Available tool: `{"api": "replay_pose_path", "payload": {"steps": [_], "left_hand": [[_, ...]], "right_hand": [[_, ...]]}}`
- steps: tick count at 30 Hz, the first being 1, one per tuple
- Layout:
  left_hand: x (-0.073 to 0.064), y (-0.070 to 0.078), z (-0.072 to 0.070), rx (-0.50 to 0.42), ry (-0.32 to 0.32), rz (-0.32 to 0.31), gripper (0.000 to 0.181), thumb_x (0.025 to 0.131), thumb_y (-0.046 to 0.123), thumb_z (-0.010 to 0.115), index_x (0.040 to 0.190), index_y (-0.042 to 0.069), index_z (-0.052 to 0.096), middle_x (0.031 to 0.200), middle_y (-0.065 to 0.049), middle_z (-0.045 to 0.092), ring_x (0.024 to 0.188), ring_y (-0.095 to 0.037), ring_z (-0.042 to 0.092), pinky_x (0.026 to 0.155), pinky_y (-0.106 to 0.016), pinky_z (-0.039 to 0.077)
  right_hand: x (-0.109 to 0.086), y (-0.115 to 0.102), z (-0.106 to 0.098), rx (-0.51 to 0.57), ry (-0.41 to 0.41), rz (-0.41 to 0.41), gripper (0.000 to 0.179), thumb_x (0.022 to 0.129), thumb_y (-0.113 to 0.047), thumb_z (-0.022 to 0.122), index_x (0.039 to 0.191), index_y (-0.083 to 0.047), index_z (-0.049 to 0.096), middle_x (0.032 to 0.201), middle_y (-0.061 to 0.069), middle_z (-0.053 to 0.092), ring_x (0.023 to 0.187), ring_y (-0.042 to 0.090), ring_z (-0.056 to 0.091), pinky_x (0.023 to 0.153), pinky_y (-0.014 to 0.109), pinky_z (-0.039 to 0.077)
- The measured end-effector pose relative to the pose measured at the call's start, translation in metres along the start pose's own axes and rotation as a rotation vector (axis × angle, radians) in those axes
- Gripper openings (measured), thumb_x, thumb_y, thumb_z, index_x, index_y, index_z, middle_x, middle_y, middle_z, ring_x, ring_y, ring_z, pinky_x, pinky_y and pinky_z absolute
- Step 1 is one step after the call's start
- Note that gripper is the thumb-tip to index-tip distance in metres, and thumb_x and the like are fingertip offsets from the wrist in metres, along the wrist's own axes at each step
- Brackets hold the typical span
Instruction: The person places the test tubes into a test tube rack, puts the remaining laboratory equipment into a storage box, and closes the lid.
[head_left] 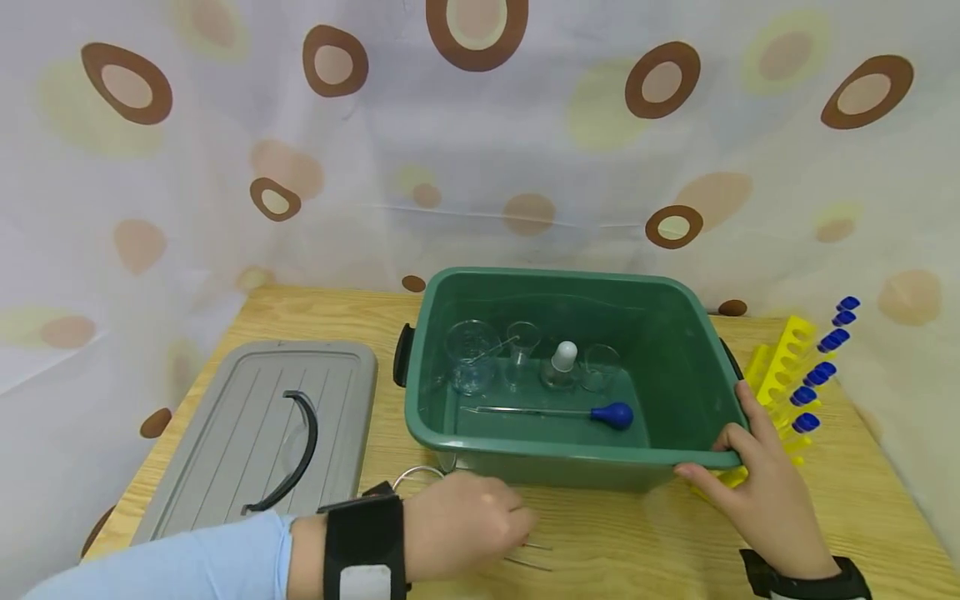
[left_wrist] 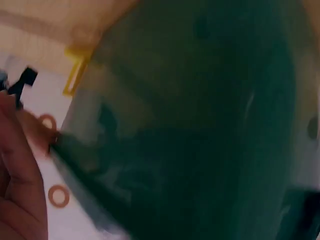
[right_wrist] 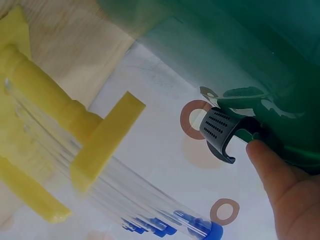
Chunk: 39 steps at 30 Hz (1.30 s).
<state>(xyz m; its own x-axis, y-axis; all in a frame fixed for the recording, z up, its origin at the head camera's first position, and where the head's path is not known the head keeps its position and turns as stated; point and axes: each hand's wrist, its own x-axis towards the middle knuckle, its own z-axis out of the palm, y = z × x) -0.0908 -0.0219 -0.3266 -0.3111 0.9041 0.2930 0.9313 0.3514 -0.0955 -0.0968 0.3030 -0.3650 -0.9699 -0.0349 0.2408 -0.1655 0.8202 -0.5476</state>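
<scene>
My left hand (head_left: 472,517), fingers curled, is over a metal ring-and-rod piece in front of the green bin. Its bright ring (head_left: 418,473) shows left of the hand and thin rods (head_left: 529,565) on the right; the middle is hidden. My right hand (head_left: 772,475) grips the front right corner of the green bin (head_left: 555,462), thumb at the front rim, index finger along the side. Inside stand a large beaker (head_left: 471,358), a small glass vessel (head_left: 522,346) with a thin rod, a white-capped glass burner (head_left: 562,362) and another beaker (head_left: 602,368). A blue-bulbed dropper (head_left: 611,415) lies before them.
Left of the bin lies a grey lid (head_left: 247,433) with a black handle. A yellow rack (head_left: 783,367) of blue-capped tubes (head_left: 832,339) stands close to the bin's right side. Behind the table hangs a patterned cloth (head_left: 480,167).
</scene>
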Motion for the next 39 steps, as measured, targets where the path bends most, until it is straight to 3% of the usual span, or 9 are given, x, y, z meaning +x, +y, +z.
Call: {"api": "replay_pose_path", "payload": {"steps": [3, 6, 9, 15, 20, 25, 33, 39], "left_hand": [[-0.019, 0.004, 0.036, 0.06, -0.161, -0.093, 0.008, 0.078, 0.011, 0.067, 0.079, 0.019, 0.065, 0.071, 0.012, 0.062, 0.066, -0.001, 0.056, 0.056, -0.014, 0.043], [-0.039, -0.001, 0.07, 0.142, -0.236, -0.194, 0.007, 0.078, 0.014, 0.067, 0.076, 0.02, 0.065, 0.073, 0.011, 0.062, 0.068, -0.003, 0.057, 0.055, -0.017, 0.043], [-0.056, -0.007, 0.094, 0.222, -0.24, -0.238, 0.008, 0.076, 0.017, 0.067, 0.07, 0.02, 0.063, 0.073, 0.009, 0.06, 0.069, -0.005, 0.056, 0.051, -0.019, 0.041], [-0.069, -0.01, 0.116, 0.313, -0.174, -0.218, 0.005, 0.078, 0.02, 0.064, 0.074, 0.022, 0.064, 0.08, 0.01, 0.062, 0.076, -0.005, 0.057, 0.049, -0.017, 0.04], [-0.069, -0.01, 0.125, 0.356, -0.103, -0.199, 0.005, 0.078, 0.022, 0.064, 0.074, 0.022, 0.062, 0.078, 0.011, 0.061, 0.074, -0.003, 0.055, 0.046, -0.016, 0.035], [-0.069, -0.011, 0.125, 0.376, -0.041, -0.174, 0.008, 0.077, 0.025, 0.066, 0.071, 0.022, 0.06, 0.072, 0.012, 0.059, 0.069, -0.002, 0.052, 0.044, -0.017, 0.032], [-0.069, -0.008, 0.112, 0.28, -0.146, -0.112, 0.003, 0.081, 0.025, 0.063, 0.08, 0.024, 0.06, 0.079, 0.013, 0.062, 0.074, -0.003, 0.054, 0.044, -0.016, 0.035], [-0.067, -0.004, 0.1, 0.234, -0.166, -0.097, 0.004, 0.082, 0.025, 0.063, 0.085, 0.025, 0.06, 0.079, 0.013, 0.06, 0.072, -0.004, 0.053, 0.046, -0.016, 0.034]], "right_hand": [[0.003, 0.0, 0.0, 0.002, 0.007, -0.013, 0.036, 0.078, -0.026, 0.076, 0.075, -0.008, 0.045, 0.154, 0.024, 0.013, 0.131, 0.055, 0.024, 0.076, 0.067, 0.039], [0.004, 0.0, 0.0, 0.001, 0.001, -0.013, 0.036, 0.078, -0.027, 0.076, 0.075, -0.009, 0.045, 0.154, 0.025, 0.013, 0.13, 0.056, 0.025, 0.076, 0.066, 0.038], [0.003, 0.0, 0.001, 0.006, -0.007, -0.009, 0.036, 0.078, -0.027, 0.076, 0.075, -0.009, 0.045, 0.153, 0.026, 0.014, 0.128, 0.057, 0.027, 0.077, 0.067, 0.038], [0.004, -0.003, 0.001, -0.001, 0.01, -0.038, 0.037, 0.077, -0.027, 0.077, 0.074, -0.009, 0.045, 0.153, 0.026, 0.016, 0.127, 0.057, 0.028, 0.076, 0.066, 0.039], [0.004, -0.004, 0.001, -0.011, 0.01, -0.042, 0.036, 0.076, -0.028, 0.077, 0.074, -0.01, 0.046, 0.152, 0.027, 0.016, 0.126, 0.058, 0.03, 0.073, 0.063, 0.042], [0.003, -0.004, 0.0, -0.012, 0.012, -0.04, 0.036, 0.076, -0.027, 0.077, 0.074, -0.01, 0.046, 0.152, 0.027, 0.016, 0.125, 0.058, 0.031, 0.074, 0.065, 0.042], [0.002, -0.003, -0.001, -0.021, 0.013, -0.021, 0.036, 0.077, -0.029, 0.077, 0.074, -0.01, 0.046, 0.152, 0.027, 0.017, 0.125, 0.058, 0.031, 0.073, 0.063, 0.043], [0.0, -0.002, -0.002, -0.014, 0.005, -0.002, 0.036, 0.078, -0.029, 0.076, 0.075, -0.009, 0.046, 0.153, 0.026, 0.015, 0.127, 0.057, 0.029, 0.076, 0.066, 0.04]]}}
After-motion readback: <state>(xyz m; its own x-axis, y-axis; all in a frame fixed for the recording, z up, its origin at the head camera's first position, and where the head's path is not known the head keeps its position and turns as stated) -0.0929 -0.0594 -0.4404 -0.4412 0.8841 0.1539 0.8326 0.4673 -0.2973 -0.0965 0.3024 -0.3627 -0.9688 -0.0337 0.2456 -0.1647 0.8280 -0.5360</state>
